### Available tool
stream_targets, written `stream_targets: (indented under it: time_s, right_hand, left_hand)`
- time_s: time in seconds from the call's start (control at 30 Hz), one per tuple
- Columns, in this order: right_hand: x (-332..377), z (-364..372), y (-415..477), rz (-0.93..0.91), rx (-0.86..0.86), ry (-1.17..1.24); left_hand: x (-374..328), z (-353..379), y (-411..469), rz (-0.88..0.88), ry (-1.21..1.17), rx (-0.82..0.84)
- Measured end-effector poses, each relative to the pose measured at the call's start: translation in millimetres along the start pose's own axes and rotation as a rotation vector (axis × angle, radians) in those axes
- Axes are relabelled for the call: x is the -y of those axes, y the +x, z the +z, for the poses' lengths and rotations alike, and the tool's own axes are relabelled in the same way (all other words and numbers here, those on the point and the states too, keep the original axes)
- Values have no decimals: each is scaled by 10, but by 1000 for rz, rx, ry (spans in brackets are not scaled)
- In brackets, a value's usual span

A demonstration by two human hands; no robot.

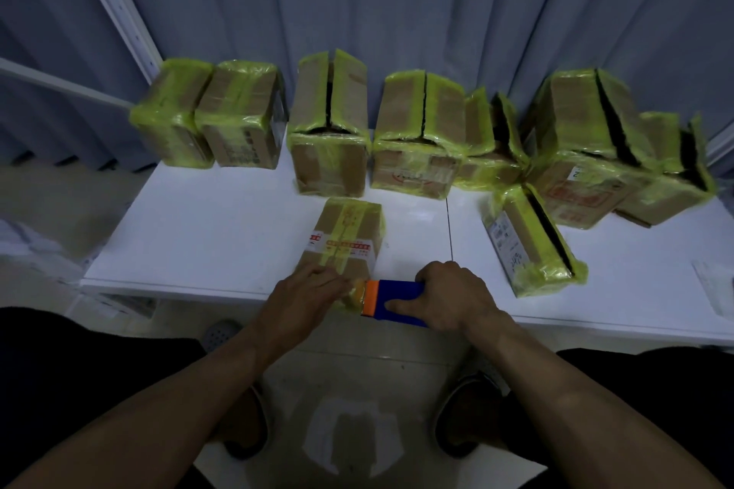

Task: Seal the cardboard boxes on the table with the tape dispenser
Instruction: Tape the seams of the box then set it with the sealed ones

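Grey curtain (397,12) cloth is hung across the whole back, behind everything else. Below it a white table (206,234) is seen, with a thin dark line running down its top right of the middle. Along the far edge of the table a row of cardboard boxes (329,163) is lined up close together, and shiny yellow tape is wrapped round their edges. The two at the left end are closed on top. A dark gap is seen between the top flaps of the others. One more open box, the tilted box (528,246), is set at an angle on the right part of the table, nearer than the row.

A small box (345,238) is placed in the middle, at the front edge of the table. A strip of yellow tape is stuck along its top, and a white and red band is stuck across it. Its top flaps are closed.

The left hand (306,298) is laid on the near end of the small box, with its fingers pressed flat on the cardboard. The right hand (452,298) is wrapped round the blue tape dispenser (397,298), with the thumb laid along its near side. The dispenser's orange end is held just beside the near end of the small box. A yellow tape roll (355,296) is seen there, between the two hands.

Two shoes (246,425) are seen on the floor below the table edge
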State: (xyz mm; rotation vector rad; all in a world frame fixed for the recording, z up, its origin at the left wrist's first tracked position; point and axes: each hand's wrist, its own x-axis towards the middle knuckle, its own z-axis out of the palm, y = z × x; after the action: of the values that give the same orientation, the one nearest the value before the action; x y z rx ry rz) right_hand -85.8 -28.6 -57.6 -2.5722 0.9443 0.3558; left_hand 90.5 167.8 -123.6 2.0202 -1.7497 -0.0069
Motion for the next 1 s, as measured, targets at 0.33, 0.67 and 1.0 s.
stream_targets:
  time_s: [0.33,0.67,1.0]
  right_hand:
    - [235,-19,-121,-60,-99,-189]
    - [393,-59,-197,-58,-149,-260]
    - [350,-204,-150,14,-295,-359]
  left_hand:
    - [107,8,-84,-63,-100,-49]
    - [55,43,-128,-108,-86,-45]
    - [-132,-40,-26,-20,30,-124]
